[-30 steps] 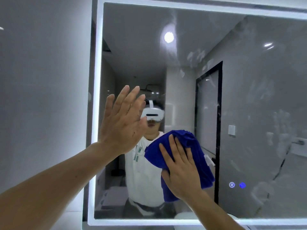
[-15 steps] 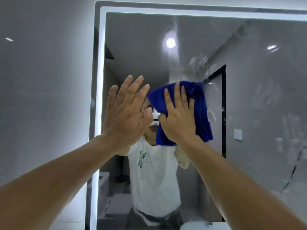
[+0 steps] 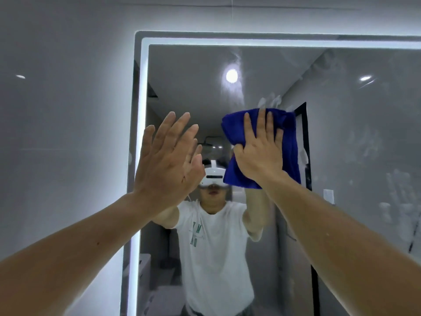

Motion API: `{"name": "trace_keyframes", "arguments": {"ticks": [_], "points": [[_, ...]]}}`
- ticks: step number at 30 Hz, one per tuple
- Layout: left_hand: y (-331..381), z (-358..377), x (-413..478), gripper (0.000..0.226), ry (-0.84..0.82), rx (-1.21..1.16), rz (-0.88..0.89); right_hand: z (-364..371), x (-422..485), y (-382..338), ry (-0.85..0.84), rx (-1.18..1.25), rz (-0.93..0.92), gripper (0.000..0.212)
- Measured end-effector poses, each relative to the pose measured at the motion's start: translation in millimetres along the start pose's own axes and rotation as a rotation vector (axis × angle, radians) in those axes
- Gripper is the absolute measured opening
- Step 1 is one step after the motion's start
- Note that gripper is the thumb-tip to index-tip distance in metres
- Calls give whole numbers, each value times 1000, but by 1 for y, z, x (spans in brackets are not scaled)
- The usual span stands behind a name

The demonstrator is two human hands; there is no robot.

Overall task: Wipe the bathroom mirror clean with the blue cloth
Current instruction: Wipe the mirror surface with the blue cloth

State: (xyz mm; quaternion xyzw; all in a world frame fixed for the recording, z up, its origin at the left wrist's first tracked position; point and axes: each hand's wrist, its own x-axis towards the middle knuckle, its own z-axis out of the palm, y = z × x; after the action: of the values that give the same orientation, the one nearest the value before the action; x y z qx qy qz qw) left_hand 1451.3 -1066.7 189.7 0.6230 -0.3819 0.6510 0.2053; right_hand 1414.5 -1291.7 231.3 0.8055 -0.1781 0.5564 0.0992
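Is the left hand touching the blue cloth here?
Apart. Head view: a strip of mirror shows between the left hand and the blue cloth, which only the right hand presses.

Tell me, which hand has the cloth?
The right hand, pressing the blue cloth to the mirror; the left hand is flat and bare.
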Motion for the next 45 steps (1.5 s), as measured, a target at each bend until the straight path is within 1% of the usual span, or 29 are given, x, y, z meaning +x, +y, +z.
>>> {"name": "trace_keyframes", "arguments": {"ticks": [2, 5, 9, 11, 13, 16, 17, 18, 22, 24, 26, 29, 31, 35, 40, 43, 44, 45], "points": [[1, -2, 7, 54, -13, -18, -12, -7, 28, -18, -7, 27, 18, 74], [0, 0, 15, 54, 3, -32, -16, -4, 31, -32, 10, 25, -14, 74], [-1, 12, 21, 54, -18, -6, -33, 15, -25, -26, 70, -8, -245, 73], [0, 17, 23, 55, -46, 1, -61, 28, -60, -17, 52, -15, -309, 71], [1, 19, 23, 58, -68, 5, -71, 35, -86, -4, 15, -33, -364, 64], [-2, 21, 23, 61, -123, 42, -56, 31, -96, 17, -17, -116, -471, 61], [-4, 20, 25, 61, -133, 55, -54, 27, -87, 21, -12, -133, -476, 61], [-6, 19, 27, 62, -139, 60, -53, 22, -74, 24, -2, -132, -443, 63], [-14, 10, 41, 62, -124, 86, -69, -5, 9, 18, 42, -26, -159, 66], [-19, 6, 46, 64, -119, 97, -88, -19, 52, 8, 50, 28, -74, 67], [-23, 2, 51, 64, -113, 98, -91, -31, 86, -7, 39, 63, -40, 69], [-25, -3, 56, 64, -89, 90, -79, -36, 112, -27, 37, 53, -62, 71], [-25, -3, 59, 63, -75, 74, -81, -33, 110, -31, 71, 20, -99, 70], [-19, 6, 58, 59, -62, 66, -57, -14, 70, -21, 101, -37, -269, 71], [-4, 14, 67, 59, -68, 59, -49, -2, 22, 4, 36, -136, -429, 68], [-1, 12, 75, 61, -73, 61, -42, -12, 28, 29, -20, -186, -595, 66], [0, 11, 78, 62, -81, 68, -39, -18, 37, 36, -26, -211, -621, 67], [-1, 9, 80, 64, -92, 73, -41, -24, 47, 41, -21, -220, -604, 67]]}}
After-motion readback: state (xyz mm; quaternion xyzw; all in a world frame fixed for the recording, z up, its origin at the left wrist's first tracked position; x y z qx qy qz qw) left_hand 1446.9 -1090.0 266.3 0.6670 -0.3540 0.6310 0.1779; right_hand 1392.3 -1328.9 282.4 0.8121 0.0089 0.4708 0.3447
